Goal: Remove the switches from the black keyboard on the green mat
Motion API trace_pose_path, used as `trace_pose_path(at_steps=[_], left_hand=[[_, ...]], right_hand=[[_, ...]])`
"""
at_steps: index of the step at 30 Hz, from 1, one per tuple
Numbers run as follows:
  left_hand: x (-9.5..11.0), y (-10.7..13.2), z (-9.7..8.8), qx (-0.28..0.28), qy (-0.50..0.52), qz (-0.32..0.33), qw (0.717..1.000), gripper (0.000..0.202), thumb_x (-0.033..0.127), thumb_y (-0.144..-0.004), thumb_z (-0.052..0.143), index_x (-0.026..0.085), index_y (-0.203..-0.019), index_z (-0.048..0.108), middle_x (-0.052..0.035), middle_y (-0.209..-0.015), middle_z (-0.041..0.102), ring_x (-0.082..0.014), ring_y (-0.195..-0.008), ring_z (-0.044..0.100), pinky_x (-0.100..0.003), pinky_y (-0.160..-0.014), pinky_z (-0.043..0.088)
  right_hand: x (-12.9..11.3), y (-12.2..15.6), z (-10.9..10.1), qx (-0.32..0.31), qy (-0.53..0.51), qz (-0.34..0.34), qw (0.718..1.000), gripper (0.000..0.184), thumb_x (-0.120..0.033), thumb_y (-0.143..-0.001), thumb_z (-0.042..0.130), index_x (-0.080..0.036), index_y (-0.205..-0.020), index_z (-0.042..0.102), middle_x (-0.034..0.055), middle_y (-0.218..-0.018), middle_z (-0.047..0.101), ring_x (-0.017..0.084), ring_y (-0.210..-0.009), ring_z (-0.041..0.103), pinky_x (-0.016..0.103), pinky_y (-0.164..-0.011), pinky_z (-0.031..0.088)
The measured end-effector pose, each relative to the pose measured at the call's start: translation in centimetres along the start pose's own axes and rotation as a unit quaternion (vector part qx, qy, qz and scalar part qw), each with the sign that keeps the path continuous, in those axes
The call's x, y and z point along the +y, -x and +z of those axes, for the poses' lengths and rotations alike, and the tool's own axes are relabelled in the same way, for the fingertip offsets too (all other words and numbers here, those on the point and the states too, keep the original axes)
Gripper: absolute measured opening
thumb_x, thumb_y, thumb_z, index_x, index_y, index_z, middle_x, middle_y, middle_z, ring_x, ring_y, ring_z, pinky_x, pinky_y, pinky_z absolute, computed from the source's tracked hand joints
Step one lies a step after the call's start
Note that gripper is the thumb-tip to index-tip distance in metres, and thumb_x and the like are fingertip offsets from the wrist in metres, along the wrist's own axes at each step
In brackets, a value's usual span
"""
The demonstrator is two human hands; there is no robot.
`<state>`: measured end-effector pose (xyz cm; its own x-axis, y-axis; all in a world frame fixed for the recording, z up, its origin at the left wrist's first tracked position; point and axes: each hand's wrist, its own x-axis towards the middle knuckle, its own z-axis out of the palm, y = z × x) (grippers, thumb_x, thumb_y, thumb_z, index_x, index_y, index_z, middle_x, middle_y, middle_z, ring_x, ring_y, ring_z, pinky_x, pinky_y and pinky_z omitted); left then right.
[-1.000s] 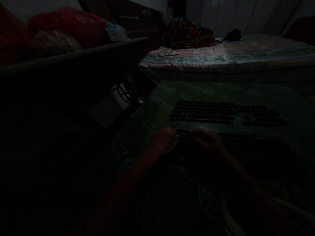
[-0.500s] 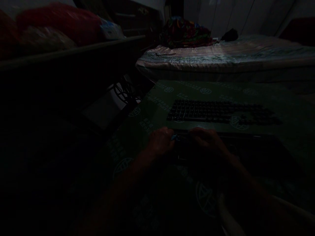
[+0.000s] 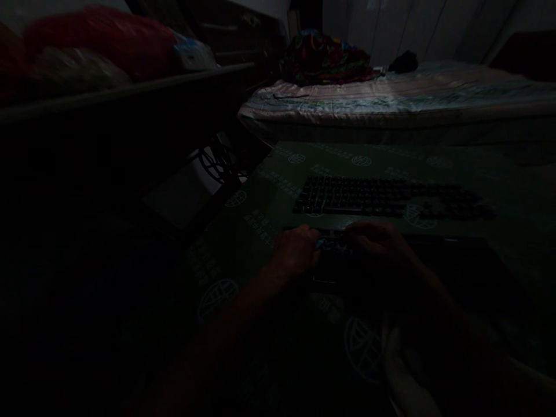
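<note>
The scene is very dark. A black keyboard base lies on a green printed board, under and between both hands. My left hand is closed at the base's left part, with a small bluish thing by its fingertips; its kind does not show. To the right, my right hand rests over the base's upper edge, fingers bent and pressed together; what they hold, if anything, is hidden. Beyond the base, black keycaps are laid out in keyboard order on the board.
A bed with a bundled patterned blanket stands behind the board. On the left, a shelf bears a red plastic bag. A pale cloth-like thing lies near the front, below my right forearm.
Both hands have shifted slightly right along the keyboard base. More of the base's left end and of the part between my hands now shows. The keycaps stay in place.
</note>
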<state>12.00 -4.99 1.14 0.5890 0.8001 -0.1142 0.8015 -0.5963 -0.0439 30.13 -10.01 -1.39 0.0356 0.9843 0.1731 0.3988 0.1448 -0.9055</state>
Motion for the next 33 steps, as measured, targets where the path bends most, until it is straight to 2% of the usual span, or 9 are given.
trace_pose_path(at_steps=[5,10,16,19,22,26,33], left_hand=[[0.4,-0.3,0.3,0.000,-0.005,0.014,1.000,0.027,0.032,-0.078,0.047,0.019,-0.098,0.060,-0.0072,-0.094,0.061,-0.0220,-0.084,0.060,-0.031,-0.068,0.046],[-0.2,0.0,-0.2,-0.010,0.001,0.007,1.000,0.027,0.031,-0.078,0.046,0.019,-0.098,0.061,-0.0076,-0.094,0.062,-0.0228,-0.085,0.060,-0.032,-0.068,0.045],[-2.0,0.7,-0.4,-0.026,-0.010,-0.014,1.000,0.026,0.031,-0.079,0.045,0.018,-0.095,0.061,-0.0074,-0.095,0.063,-0.0214,-0.086,0.060,-0.030,-0.069,0.044],[-2.6,0.9,-0.3,-0.024,-0.002,-0.018,1.000,0.026,0.033,-0.080,0.045,0.019,-0.095,0.061,-0.0068,-0.096,0.063,-0.0206,-0.086,0.060,-0.029,-0.070,0.043],[-1.8,0.8,-0.3,-0.015,0.001,-0.006,1.000,0.026,0.033,-0.080,0.044,0.019,-0.094,0.062,-0.0067,-0.095,0.063,-0.0207,-0.085,0.060,-0.029,-0.069,0.044],[0.2,0.0,-0.4,-0.001,0.000,0.012,1.000,0.027,0.032,-0.079,0.045,0.019,-0.097,0.060,-0.0070,-0.095,0.062,-0.0216,-0.086,0.060,-0.030,-0.069,0.045],[2.7,-0.8,-0.2,-0.005,-0.022,0.041,0.999,0.024,0.032,-0.078,0.046,0.019,-0.095,0.058,-0.0079,-0.093,0.061,-0.0228,-0.082,0.061,-0.032,-0.066,0.046]], right_hand=[[0.6,0.1,-0.8,-0.010,-0.039,0.032,0.999,0.023,-0.033,-0.073,0.055,-0.014,-0.075,0.067,0.0029,-0.066,0.065,0.014,-0.058,0.057,0.022,-0.050,0.041],[0.8,0.1,-0.4,-0.012,-0.051,0.026,0.998,0.023,-0.034,-0.073,0.056,-0.014,-0.076,0.068,0.0031,-0.067,0.065,0.014,-0.058,0.057,0.021,-0.048,0.041],[0.7,0.0,1.6,-0.052,-0.046,-0.037,0.997,0.024,-0.032,-0.081,0.050,-0.016,-0.084,0.067,0.0028,-0.074,0.068,0.015,-0.065,0.061,0.023,-0.057,0.045],[0.5,0.0,1.8,-0.055,-0.027,-0.058,0.996,0.023,-0.030,-0.081,0.049,-0.016,-0.085,0.067,0.0037,-0.077,0.069,0.015,-0.068,0.061,0.025,-0.061,0.046],[0.5,0.0,1.1,-0.040,-0.021,-0.027,0.999,0.023,-0.031,-0.079,0.051,-0.016,-0.084,0.068,0.0035,-0.074,0.068,0.015,-0.065,0.060,0.024,-0.057,0.045],[0.7,0.1,-0.7,-0.021,-0.041,0.021,0.999,0.025,-0.034,-0.076,0.054,-0.015,-0.079,0.068,0.0022,-0.066,0.065,0.013,-0.057,0.057,0.021,-0.049,0.042],[0.3,0.2,-3.5,-0.013,-0.061,0.086,0.994,0.025,-0.036,-0.065,0.063,-0.013,-0.071,0.067,0.0015,-0.057,0.060,0.011,-0.047,0.051,0.020,-0.043,0.038]])
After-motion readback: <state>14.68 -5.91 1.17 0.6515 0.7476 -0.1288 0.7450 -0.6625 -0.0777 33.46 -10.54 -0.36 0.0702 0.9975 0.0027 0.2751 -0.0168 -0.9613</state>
